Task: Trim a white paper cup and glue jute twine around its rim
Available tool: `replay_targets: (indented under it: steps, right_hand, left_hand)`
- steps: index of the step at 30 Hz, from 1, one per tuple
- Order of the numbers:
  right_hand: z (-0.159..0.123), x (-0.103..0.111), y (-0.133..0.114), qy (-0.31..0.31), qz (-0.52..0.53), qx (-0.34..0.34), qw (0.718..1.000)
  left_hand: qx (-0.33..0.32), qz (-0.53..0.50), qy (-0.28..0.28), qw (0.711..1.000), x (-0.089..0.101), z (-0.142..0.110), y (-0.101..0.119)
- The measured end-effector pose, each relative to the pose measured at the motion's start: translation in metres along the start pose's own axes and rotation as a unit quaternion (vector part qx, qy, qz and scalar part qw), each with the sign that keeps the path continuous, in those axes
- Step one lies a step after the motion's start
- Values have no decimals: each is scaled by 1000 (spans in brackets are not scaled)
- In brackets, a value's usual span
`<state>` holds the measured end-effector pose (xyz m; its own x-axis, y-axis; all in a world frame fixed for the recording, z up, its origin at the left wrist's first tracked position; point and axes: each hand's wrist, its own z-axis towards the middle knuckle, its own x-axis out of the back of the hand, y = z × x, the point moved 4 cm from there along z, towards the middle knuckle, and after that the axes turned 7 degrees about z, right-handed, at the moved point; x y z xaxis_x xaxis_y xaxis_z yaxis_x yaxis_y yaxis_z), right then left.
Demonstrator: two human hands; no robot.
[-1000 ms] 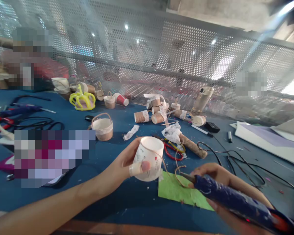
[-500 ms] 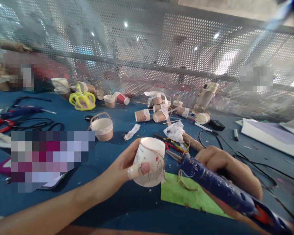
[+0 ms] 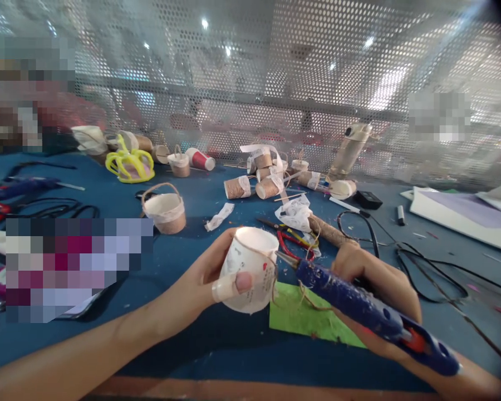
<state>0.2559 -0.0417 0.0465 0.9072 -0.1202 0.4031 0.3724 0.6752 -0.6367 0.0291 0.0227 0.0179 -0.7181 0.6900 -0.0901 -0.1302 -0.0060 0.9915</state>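
White paper cup (image 3: pixel 250 267) sits tilted in the left hand (image 3: pixel 204 281), fingers wrapped tight around it, a bandaged thumb across its wall, above a blue table (image 3: pixel 200 345). The right hand (image 3: pixel 371 284) clamps a blue glue gun (image 3: pixel 359 303), its nozzle touching the cup's rim on the right, where brown twine (image 3: pixel 304 295) hangs loose over green paper (image 3: pixel 304 320). Judging by this, the twine is only partly fixed; a finished basket (image 3: pixel 165 210) stands farther left.
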Motion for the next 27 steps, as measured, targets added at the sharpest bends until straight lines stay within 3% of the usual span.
replay_targets:
  steps: [15, 27]
  right_hand:
    - [-3, 1, -1, 1, -28, 0, 1000]
    - [-5, 1, 0, -6, -22, 3, 1000]
  left_hand:
    - [-29, 33, 27, 999, 0, -2, 5]
    - [-78, 168, 79, 979, 1, -5, 7]
